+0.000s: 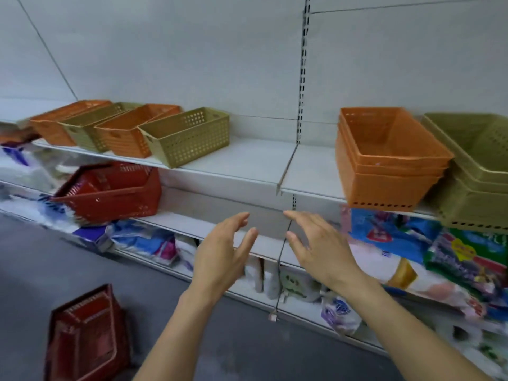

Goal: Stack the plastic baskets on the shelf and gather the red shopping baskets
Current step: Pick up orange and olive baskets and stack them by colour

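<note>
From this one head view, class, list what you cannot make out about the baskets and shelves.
- Olive stack: cut off by the right edge, count unclear.
- Red basket on the floor: bottom cut by the lower edge, number nested unclear.
- Far orange basket: motion blur hides detail.
- Packets on the lower shelf: print blurred.
- Left hand and right hand: empty, hiding the shelf behind.

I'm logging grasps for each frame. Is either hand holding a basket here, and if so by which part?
Nothing is held. The left hand and right hand hang open with fingers spread in front of the shelf, touching no basket.
</note>
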